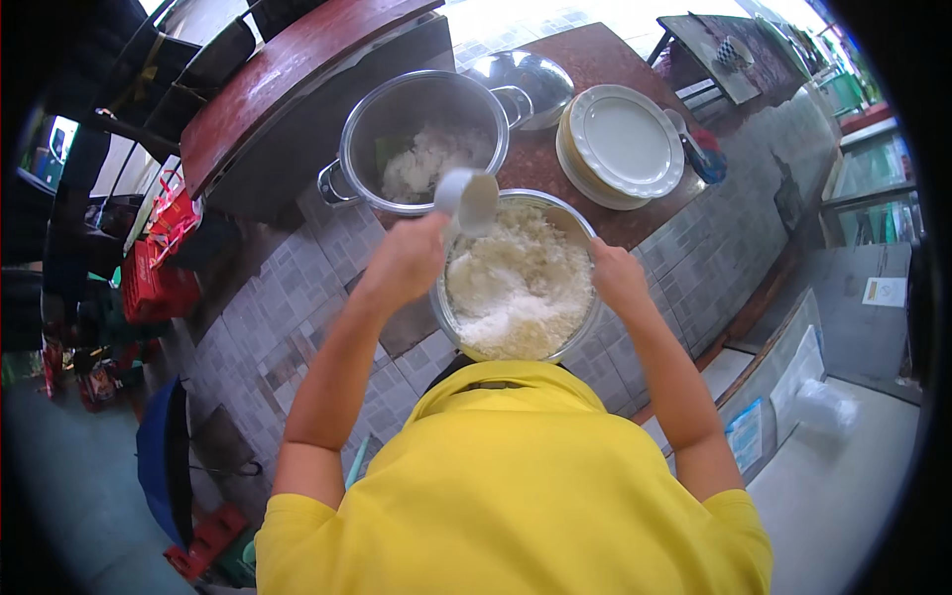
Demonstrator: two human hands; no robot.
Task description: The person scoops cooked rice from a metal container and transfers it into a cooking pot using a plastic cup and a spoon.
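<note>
My left hand point(407, 260) grips a white cup-shaped scoop point(480, 204), blurred, tilted over the near rim of the steel pot and the far rim of the bowl. The round bowl point(440, 301), held close against my body, is heaped with cooked rice point(520, 286), whiter at the near side. At its right rim my right hand point(619, 277) is closed; a tan surface beside the fingers could be a paddle or the bowl's inner wall. Beyond stands a two-handled steel pot point(348, 141) with white rice point(431, 160) and something green inside.
A stack of white plates point(625, 141) rests on the red-brown table point(595, 52), beside a spoon point(695, 141) and a shiny pot lid point(532, 71). Left are a red counter point(297, 71), a red crate point(156, 282) and a blue umbrella point(160, 461). A glass-sided counter point(773, 387) stands right.
</note>
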